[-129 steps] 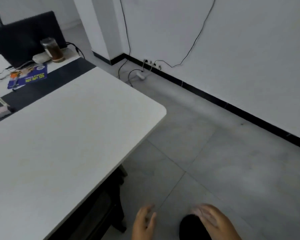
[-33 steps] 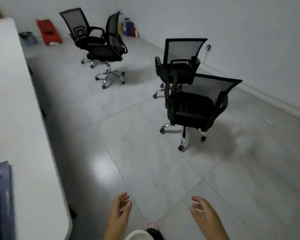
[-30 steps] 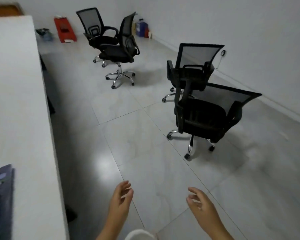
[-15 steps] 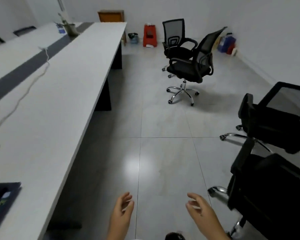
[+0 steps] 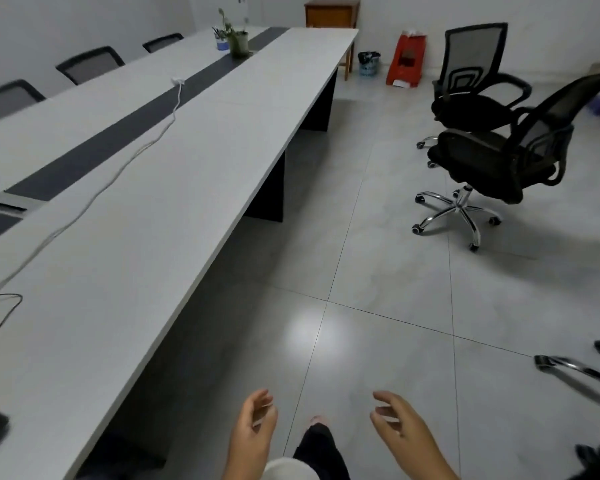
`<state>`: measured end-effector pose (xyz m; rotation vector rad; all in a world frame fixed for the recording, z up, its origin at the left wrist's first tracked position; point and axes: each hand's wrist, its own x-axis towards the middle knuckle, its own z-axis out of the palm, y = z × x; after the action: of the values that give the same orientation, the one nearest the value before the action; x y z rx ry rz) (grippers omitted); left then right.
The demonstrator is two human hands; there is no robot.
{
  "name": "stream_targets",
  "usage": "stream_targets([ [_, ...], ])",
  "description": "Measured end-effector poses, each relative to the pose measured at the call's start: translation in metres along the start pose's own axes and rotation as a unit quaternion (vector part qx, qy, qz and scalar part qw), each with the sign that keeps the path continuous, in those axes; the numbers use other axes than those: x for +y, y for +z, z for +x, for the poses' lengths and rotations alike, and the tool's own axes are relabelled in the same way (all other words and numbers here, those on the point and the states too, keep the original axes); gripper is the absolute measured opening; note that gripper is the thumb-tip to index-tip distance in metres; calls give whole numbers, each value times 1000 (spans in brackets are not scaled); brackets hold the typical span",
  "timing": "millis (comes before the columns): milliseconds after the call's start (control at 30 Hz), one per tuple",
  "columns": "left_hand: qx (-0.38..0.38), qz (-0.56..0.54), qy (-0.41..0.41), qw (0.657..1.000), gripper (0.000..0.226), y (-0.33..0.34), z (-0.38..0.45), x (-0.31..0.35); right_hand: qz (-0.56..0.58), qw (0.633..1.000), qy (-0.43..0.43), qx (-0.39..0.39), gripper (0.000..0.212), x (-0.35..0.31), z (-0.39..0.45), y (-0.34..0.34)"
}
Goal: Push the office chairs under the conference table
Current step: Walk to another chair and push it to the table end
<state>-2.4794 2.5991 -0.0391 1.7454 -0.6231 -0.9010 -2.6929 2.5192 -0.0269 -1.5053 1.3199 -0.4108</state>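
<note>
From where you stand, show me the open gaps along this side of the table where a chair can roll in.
Two bare floor gaps lie under the conference table edge: one between the dark middle leg panel and the far leg panel, one from the middle panel back toward both empty hands. It is crowded right, where two office chairs stand close together.

Long conference table point(image 5: 194, 161) left, two office chairs point(image 5: 492, 161) right, left hand point(image 5: 253, 431), right hand point(image 5: 400, 427) empty

Office meeting room: long conference table point(image 5: 174, 188), mesh office chairs point(image 5: 492, 161).
</note>
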Motion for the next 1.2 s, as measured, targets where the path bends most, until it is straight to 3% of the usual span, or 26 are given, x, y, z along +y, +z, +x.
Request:
stream_targets([
  [167, -46, 15, 42, 998, 30, 37, 76, 47, 0, 999, -32, 37, 23, -33, 76, -30],
  [300, -133, 49, 47, 989, 24, 78, 118, 75, 16, 995, -11, 97, 23, -39, 108, -63],
  [700, -354, 150, 48, 922, 22, 299, 154, 126, 120, 940, 141, 287, 23, 42, 114, -205],
  [933, -507, 166, 91, 841, 22, 459, 132, 168, 184, 843, 203, 462, 29, 90, 83, -308],
  [1200, -668, 234, 123, 696, 19, 610, 88, 172, 247, 696, 315, 596, 34, 139, 47, -335],
])
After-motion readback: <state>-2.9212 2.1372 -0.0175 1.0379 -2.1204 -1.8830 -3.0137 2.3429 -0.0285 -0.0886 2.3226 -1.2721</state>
